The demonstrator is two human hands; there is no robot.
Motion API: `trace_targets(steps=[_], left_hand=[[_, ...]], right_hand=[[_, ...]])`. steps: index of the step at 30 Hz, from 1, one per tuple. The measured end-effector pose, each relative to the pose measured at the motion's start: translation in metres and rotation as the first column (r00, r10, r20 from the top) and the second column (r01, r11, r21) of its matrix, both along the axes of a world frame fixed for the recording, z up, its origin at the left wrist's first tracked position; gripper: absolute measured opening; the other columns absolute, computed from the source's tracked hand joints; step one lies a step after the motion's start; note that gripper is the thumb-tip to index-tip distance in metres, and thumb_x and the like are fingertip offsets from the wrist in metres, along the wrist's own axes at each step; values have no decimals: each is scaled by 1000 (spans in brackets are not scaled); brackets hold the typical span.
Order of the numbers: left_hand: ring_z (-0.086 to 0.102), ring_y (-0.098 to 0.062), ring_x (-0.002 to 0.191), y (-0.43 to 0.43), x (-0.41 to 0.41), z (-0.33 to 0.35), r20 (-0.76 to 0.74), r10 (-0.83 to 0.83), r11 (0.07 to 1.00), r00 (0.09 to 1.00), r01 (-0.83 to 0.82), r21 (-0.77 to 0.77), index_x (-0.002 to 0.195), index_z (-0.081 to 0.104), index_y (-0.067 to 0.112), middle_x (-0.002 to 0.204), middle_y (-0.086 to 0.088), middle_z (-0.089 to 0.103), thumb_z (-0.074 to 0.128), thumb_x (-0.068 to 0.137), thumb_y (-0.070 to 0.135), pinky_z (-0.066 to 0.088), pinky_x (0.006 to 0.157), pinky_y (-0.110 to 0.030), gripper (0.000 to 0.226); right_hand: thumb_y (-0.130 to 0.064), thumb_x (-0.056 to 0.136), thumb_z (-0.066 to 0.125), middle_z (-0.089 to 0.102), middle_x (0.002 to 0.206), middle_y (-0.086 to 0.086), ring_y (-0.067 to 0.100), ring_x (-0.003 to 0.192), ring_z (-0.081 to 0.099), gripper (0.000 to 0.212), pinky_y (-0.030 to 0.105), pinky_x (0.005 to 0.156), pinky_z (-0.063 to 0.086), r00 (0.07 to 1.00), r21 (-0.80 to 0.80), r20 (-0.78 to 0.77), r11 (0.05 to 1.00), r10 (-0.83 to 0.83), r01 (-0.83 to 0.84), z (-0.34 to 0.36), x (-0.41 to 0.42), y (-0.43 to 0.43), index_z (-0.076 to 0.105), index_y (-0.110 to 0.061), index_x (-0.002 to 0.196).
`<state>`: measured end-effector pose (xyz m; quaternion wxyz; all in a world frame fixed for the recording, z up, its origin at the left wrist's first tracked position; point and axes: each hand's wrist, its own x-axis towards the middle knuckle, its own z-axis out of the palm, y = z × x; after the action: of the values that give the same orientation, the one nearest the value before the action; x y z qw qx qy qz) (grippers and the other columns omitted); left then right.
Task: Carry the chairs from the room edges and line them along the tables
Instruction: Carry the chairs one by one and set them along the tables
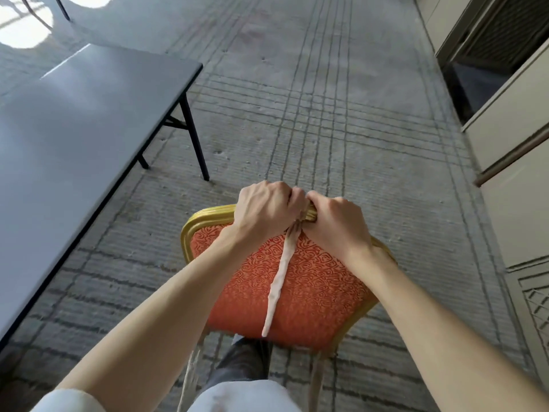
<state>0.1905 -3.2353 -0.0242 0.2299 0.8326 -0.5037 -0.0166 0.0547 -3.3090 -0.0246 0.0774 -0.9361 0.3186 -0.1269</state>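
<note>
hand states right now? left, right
Left hand: closed on the top rail of the chair.
Right hand: closed on the same rail, right beside the left.

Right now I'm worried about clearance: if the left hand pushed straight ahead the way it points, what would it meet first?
Only open carpet lies ahead of the left hand, gripping the chair top rail. The table stands off to the left, probably outside that line, though depth is uncertain.
</note>
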Motion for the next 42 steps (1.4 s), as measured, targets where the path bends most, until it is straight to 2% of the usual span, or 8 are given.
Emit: trace_targets(steps=[8,12,16,22,26,29,32,42], left_hand=[[53,-28,63,-132,97,5,-53,-57,995,997,61,75,54,36,12,60,-3,48,37,96,42,30,59,-34,51],[47,-26,58,-144,153,15,-68,-1,997,998,7,83,54,37,10,53,-1,41,39,96,38,30,57,-35,51],[49,-23,53,-138,209,30,-55,156,988,986,-155,21,55,41,7,52,-5,47,37,94,39,38,54,-36,50],[49,-14,49,-127,247,25,-36,355,935,934,-355,17,55,56,10,49,-1,52,33,89,40,35,52,-31,51],[49,-13,49,-136,252,3,-11,470,882,883,-469,44,53,57,14,49,0,52,27,87,43,38,53,-31,53],[52,-8,48,-155,260,-9,-15,540,840,841,-538,64,58,65,19,50,3,56,22,86,46,43,54,-30,58],[51,-7,46,-179,269,-17,-55,605,796,795,-602,57,54,63,20,46,5,52,24,87,45,39,52,-26,56],[48,-3,47,-277,296,-34,-87,861,509,502,-850,132,53,57,23,48,7,53,31,92,43,29,52,-17,51]], right_hand=[[-36,82,60,74,93,4,32,90,67,21,35,70,47,989,163,-130,986,67,-45,11,105,-141,67,-24,99],[-36,85,59,73,88,2,30,85,67,17,33,66,42,977,140,-80,973,198,-185,21,168,-165,65,-23,94],[-36,86,58,70,77,3,29,74,66,18,32,60,41,925,74,-15,923,381,-379,38,233,-180,64,-20,90],[-29,77,68,57,52,-4,22,47,57,27,29,49,43,768,-13,53,770,638,-638,31,300,-199,44,-24,68],[-36,72,54,58,54,-4,23,50,58,19,27,50,42,660,-50,23,661,751,-749,9,329,-220,54,-18,67],[-34,71,50,58,55,-3,23,50,56,18,28,53,44,576,-26,2,576,817,-817,-6,356,-245,53,-17,65],[-30,73,49,57,53,-4,20,48,53,16,23,57,35,473,-10,21,473,881,-881,-17,386,-275,51,-17,63],[-33,73,49,58,54,-4,20,46,55,20,26,52,42,121,126,8,119,993,-985,-34,472,-367,57,-15,66]])
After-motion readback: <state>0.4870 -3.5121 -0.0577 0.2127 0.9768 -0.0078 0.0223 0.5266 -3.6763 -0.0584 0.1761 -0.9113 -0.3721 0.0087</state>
